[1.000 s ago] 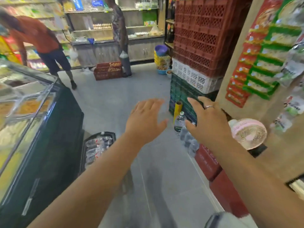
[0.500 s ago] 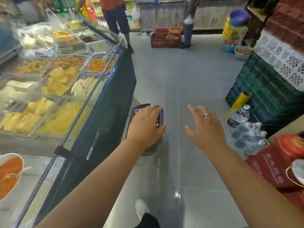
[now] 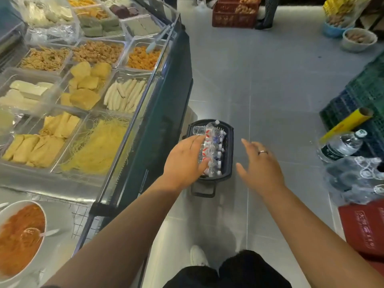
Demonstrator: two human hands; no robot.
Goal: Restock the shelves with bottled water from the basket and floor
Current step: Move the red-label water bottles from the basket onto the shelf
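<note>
A black shopping basket [image 3: 229, 142] stands on the grey floor beside the display counter, filled with several small water bottles [image 3: 214, 142] with red and blue labels. My left hand [image 3: 184, 161] reaches over the basket's left side with fingers spread and holds nothing. My right hand [image 3: 260, 165], wearing a ring, hovers open just right of the basket. A large water bottle [image 3: 340, 145] and a shrink-wrapped pack of bottles [image 3: 353, 179] lie on the floor at the right.
A glass food counter [image 3: 145, 104] with trays runs along the left. Green crates [image 3: 365, 94] and a yellow tube [image 3: 345, 124] stand at the right, red boxes [image 3: 365, 227] at the near right. A red crate [image 3: 234, 15] and a person's legs [image 3: 267, 13] are far ahead.
My view has dropped from the aisle toward the floor and moved nearer the basket. Both hands have stretched toward it, and the bottles in it now show.
</note>
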